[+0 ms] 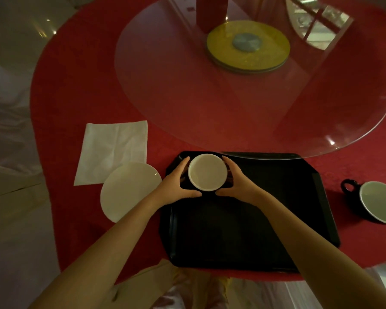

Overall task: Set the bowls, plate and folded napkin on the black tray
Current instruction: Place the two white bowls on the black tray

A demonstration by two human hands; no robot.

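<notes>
Hands [176, 186] [237, 185] cup unmarked white bowl [207, 172] over black tray [254, 230].

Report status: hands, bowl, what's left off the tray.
Left hand and right hand cup white bowl over black tray, far-left corner. Plate, napkin, handled bowl off tray. Nothing in the way.

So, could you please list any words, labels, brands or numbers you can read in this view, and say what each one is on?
None can be read.
Small bowl, plate, napkin, tray: plain, no print.
Handled bowl: no marking shows.
Yellow disc under the glass turntable: no text can be made out in the dim light.
</notes>
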